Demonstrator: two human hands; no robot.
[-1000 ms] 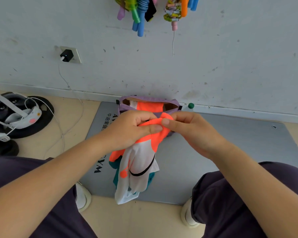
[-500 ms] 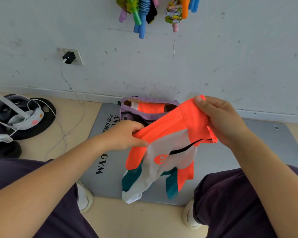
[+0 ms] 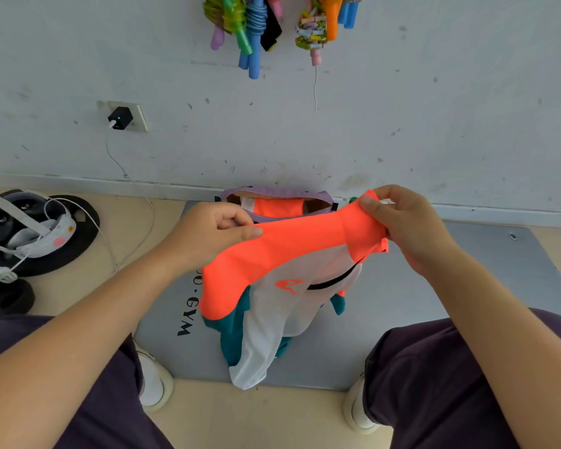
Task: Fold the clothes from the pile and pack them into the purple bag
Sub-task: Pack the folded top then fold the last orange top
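Spreading wider now, the left hand [image 3: 212, 233] and right hand [image 3: 408, 222] have pulled the orange-and-white garment [image 3: 292, 254] taut between them, each grip pinching an orange edge; it hangs above the grey mat [image 3: 434, 303], just before the open purple bag [image 3: 272, 194], looking ready for folding.

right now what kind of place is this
Probably a small gym or workout room: a grey floor mat printed "GYM", bundled skipping ropes hanging on the wall, and black weight plates on the floor.
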